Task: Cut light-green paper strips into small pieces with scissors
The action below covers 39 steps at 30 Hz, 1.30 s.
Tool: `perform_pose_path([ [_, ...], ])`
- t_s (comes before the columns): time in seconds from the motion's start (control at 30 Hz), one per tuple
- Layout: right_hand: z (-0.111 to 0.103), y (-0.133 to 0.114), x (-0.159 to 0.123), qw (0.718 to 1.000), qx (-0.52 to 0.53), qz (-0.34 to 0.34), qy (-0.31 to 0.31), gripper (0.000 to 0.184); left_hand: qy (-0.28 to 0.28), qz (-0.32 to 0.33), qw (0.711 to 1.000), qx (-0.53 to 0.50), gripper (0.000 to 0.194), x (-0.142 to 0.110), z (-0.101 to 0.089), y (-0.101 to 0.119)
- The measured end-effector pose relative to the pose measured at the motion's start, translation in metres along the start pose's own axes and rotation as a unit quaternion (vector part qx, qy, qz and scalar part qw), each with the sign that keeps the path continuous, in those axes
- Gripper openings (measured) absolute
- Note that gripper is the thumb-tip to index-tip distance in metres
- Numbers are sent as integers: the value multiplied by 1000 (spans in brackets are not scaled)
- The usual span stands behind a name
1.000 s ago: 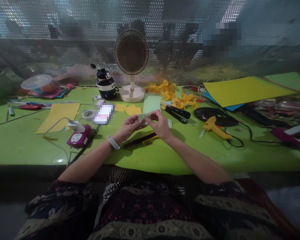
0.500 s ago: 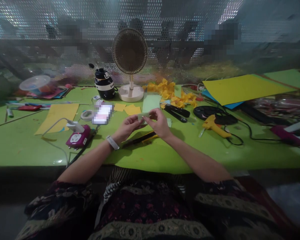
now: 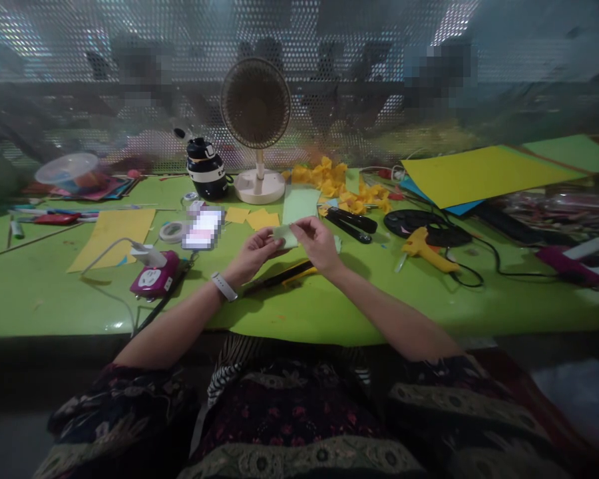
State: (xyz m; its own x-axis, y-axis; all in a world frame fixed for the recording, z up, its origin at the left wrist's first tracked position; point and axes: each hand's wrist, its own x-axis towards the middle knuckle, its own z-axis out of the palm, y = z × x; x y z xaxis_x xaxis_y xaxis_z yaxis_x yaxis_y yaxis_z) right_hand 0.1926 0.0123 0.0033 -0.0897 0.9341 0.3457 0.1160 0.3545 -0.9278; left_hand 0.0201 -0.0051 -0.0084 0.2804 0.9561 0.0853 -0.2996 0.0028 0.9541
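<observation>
A small piece of pale green paper (image 3: 285, 235) is held between my two hands above the table. My left hand (image 3: 256, 254) pinches its left side between thumb and fingers. My right hand (image 3: 318, 245) has its fingertips closed on the right edge. Just below the hands lies a black and yellow cutter knife (image 3: 287, 274), partly hidden by my right hand. Behind them is a larger pale green sheet (image 3: 300, 203). Small yellow paper squares (image 3: 263, 219) lie to the left of that sheet, and a black stapler (image 3: 351, 223) rests to its right.
A fan (image 3: 257, 186) and a dark bottle (image 3: 207, 169) stand at the back beside yellow paper flowers (image 3: 324, 175). At right are a yellow glue gun (image 3: 426, 251) and a black tray (image 3: 409, 225). A purple power socket (image 3: 156, 276), tape roll (image 3: 173, 231) and phone (image 3: 204, 228) lie left.
The green paper shows more of its face between my hands. My right fingers have shifted slightly along its edge. The camera view has moved a little.
</observation>
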Motion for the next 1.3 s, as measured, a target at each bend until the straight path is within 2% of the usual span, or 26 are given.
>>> perform_pose_path([
  [0.17, -1, 0, 1, 1000, 15, 19, 3, 51, -23, 30, 999, -1, 49, 2, -5, -5],
  [0.3, -2, 3, 2, 999, 23, -17, -16, 52, -38, 40, 998, -1, 56, 3, -6, -6],
  [0.53, -4, 7, 4, 999, 22, -33, -30, 52, -13, -42, 991, 123, 33, -1, -7, 7],
  [0.73, -2, 6, 4, 998, 13, -30, -50, 54, -42, -83, 982, 165, 25, -2, -9, 13],
  [0.9, -2, 4, 3, 998, 2, -26, -49, 55, -80, -96, 975, 182, 25, -1, -10, 13],
  [1.03, -3, 3, 3, 998, -3, -23, -53, 55, -68, -94, 971, 208, 19, 1, -11, 13],
  [1.13, -5, 3, 4, 996, -15, 0, -91, 58, -52, -76, 970, 224, 16, 2, -13, 14],
  [1.23, -9, 4, 5, 984, -74, 26, -162, 59, -51, -66, 969, 232, 17, 3, -16, 15],
  [1.3, -11, 3, 6, 977, -112, 25, -182, 58, -48, -68, 970, 228, 19, 4, -18, 17],
])
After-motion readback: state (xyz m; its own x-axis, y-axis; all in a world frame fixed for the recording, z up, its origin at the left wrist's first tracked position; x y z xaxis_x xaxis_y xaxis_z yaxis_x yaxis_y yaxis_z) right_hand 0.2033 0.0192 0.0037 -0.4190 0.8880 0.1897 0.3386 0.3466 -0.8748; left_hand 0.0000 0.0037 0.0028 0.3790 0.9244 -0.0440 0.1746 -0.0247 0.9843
